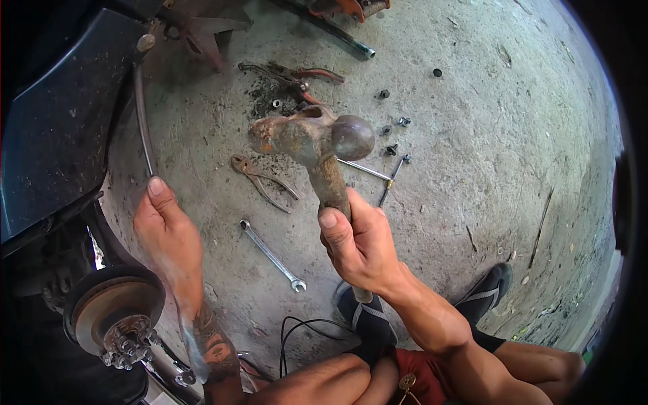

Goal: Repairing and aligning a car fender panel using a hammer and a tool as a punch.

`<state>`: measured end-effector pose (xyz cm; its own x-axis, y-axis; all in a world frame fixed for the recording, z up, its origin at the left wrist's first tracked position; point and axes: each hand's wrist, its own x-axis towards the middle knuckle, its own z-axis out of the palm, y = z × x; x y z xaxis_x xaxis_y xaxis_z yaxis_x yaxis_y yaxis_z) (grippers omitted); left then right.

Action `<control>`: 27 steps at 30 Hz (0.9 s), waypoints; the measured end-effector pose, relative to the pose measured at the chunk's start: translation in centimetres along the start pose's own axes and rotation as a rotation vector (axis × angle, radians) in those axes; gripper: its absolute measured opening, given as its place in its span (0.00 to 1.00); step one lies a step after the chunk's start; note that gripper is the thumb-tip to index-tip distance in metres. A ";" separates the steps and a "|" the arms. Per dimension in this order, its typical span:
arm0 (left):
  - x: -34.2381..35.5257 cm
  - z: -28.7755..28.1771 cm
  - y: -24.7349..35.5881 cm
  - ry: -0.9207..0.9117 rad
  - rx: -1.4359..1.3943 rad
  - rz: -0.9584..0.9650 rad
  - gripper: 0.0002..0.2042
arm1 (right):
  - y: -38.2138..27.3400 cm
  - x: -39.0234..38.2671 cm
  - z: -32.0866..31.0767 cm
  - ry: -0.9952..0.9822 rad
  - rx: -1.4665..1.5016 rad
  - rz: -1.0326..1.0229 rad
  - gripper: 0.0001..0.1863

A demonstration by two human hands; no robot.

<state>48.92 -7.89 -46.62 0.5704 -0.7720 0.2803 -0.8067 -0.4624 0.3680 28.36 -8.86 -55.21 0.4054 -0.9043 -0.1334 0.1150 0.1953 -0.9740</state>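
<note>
My right hand [361, 239] is wrapped round the wooden handle of a ball-peen hammer [310, 138], thumb along the handle. The worn, rusty hammer head is raised in the middle of the view, its round end to the right. On the left, my left hand [169, 226] is closed round a long metal rod [143, 121]. The rod stands up from the fist beside the dark vehicle panel [67, 128], and a rounded knob shows at its upper end. Its lower part is hidden in the hand. Below that hand is a brake disc [115, 314] with a studded hub.
Pliers [260, 181], a combination wrench [270, 256] and a T-handled wrench [378, 174] lie on the concrete floor [459, 202]. Several bolts [391, 150] are scattered to the right. Behind the hammer lie red-handled pliers [310, 74]. A black cable [304, 324] loops near my shoes.
</note>
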 end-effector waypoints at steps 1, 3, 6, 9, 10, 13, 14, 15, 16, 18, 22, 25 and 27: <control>0.0 0.0 0.1 0.000 0.000 -0.002 0.24 | 0.0 0.0 0.0 -0.002 -0.001 0.001 0.19; -0.1 0.1 0.6 -0.023 -0.005 -0.028 0.25 | 0.2 -0.1 -0.1 0.000 0.010 0.005 0.19; 0.1 -0.1 0.2 -0.036 -0.008 -0.036 0.25 | -0.1 -0.2 -0.1 -0.004 0.020 0.009 0.19; 0.2 -0.3 -0.7 -0.038 -0.013 -0.027 0.24 | -1.0 -0.1 0.0 -0.016 0.023 0.011 0.19; 0.2 -0.1 -0.8 -0.007 -0.015 -0.002 0.24 | -1.4 0.3 0.1 -0.007 0.034 -0.016 0.18; 0.4 0.3 -0.9 0.073 -0.035 0.047 0.23 | -2.8 1.5 0.3 0.007 0.041 -0.087 0.18; 0.3 0.3 -0.7 0.037 -0.016 0.034 0.23 | -3.5 2.0 0.4 0.029 0.025 -0.146 0.17; 0.2 0.1 -0.5 0.002 0.008 0.021 0.22 | -4.2 2.6 0.6 0.049 0.016 -0.203 0.17; 0.2 -0.1 -0.4 -0.033 0.032 0.008 0.22 | -4.7 3.2 0.9 0.069 0.007 -0.260 0.16; 0.2 -0.2 0.3 -0.029 0.008 0.009 0.22 | -5.6 4.4 1.3 0.082 -0.054 -0.304 0.15; 0.3 -0.6 0.7 -0.041 -0.024 0.012 0.21 | -6.8 5.5 1.5 0.127 -0.182 -0.400 0.13; 0.2 -1.0 0.5 -0.036 -0.023 0.019 0.21 | -7.7 5.2 1.5 0.152 -0.218 -0.463 0.12; -0.2 -0.8 0.1 -0.009 -0.018 0.035 0.20 | -7.8 4.2 1.3 0.185 -0.199 -0.527 0.11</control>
<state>48.91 -7.44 -45.93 0.5401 -0.7918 0.2853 -0.8234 -0.4271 0.3736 30.35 -13.64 -47.88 0.1731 -0.9146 0.3653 0.0787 -0.3569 -0.9308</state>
